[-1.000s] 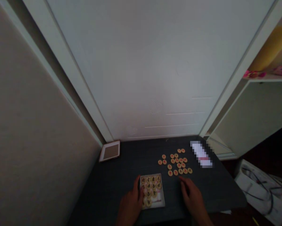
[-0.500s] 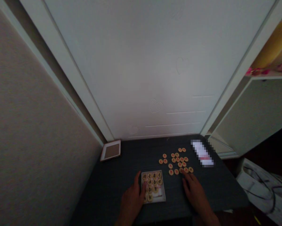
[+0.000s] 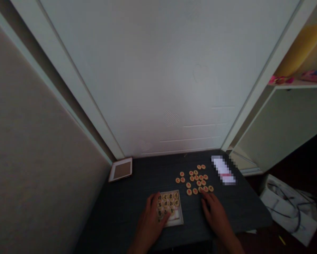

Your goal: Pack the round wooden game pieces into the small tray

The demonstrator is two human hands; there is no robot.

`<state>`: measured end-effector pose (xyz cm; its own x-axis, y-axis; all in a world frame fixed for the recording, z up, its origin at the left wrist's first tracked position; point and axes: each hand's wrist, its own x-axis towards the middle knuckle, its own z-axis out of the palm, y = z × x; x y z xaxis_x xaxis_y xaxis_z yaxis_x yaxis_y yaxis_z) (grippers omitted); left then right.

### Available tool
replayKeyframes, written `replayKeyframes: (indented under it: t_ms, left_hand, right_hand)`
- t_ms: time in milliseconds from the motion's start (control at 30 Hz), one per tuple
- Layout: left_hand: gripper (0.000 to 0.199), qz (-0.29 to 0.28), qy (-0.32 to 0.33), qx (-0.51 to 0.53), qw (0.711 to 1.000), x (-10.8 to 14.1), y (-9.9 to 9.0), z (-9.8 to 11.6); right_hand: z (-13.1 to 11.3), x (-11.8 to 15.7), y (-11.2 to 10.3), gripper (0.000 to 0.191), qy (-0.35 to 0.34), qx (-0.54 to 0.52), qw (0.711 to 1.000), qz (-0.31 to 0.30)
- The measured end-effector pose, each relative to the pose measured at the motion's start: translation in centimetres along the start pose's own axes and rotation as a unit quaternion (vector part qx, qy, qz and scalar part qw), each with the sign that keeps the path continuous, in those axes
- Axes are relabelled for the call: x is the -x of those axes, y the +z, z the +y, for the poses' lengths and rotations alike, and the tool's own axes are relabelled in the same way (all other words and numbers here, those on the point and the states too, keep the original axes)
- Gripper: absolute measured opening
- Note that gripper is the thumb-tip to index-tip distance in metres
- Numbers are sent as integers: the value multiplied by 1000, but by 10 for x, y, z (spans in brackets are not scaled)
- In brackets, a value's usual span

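Note:
A shallow white-rimmed box (image 3: pixel 181 215) holds rows of round Chinese chess pieces (image 3: pixel 171 196) with black characters. My left hand (image 3: pixel 151 220) lies over the box's left side, fingers along that edge and thumb stretched across the lower pieces, thumb and fingers apart. Part of the box and some pieces are hidden beneath it. To the right, loose red-marked Chinese chess pieces (image 3: pixel 196 177) are scattered on the dark table (image 3: pixel 148 176). My right hand (image 3: pixel 214 210) reaches to the nearest row of them, fingers extended, fingertips at a red piece (image 3: pixel 200 189).
A white-framed tray or lid (image 3: pixel 122 169) with a brown middle lies at the back left corner. A blurred-out bright object (image 3: pixel 223 170) is at the back right. A white panel (image 3: pixel 169 77) rises behind the table. White bags with cables (image 3: pixel 288 208) stand beyond its right edge.
My left thumb has moved right and down over the lower pieces in the box. My right hand stays by the same row of red pieces. The whole view has shifted slightly.

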<state>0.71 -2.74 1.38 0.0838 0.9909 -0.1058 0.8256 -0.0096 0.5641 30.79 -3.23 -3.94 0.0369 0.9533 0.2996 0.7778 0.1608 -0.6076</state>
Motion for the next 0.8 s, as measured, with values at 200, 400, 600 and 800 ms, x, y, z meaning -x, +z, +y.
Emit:
replayKeyframes:
  t_ms: [200, 400, 600, 800]
  left_hand:
    - [62, 20, -5, 5, 1000, 3, 1, 4]
    - [68, 17, -2, -3, 1000, 2, 2, 6]
    - [75, 6, 2, 8, 1000, 3, 1, 0]
    - [72, 6, 9, 43, 999, 4, 1, -6]
  right_hand:
    - [1, 0, 2, 37, 3, -5, 1000, 11]
    - [3, -2, 3, 39, 4, -1, 1000, 3]
    - [6, -4, 5, 37, 1, 8, 1000, 12]
    - [7, -4, 4, 34, -5, 2, 1000, 26]
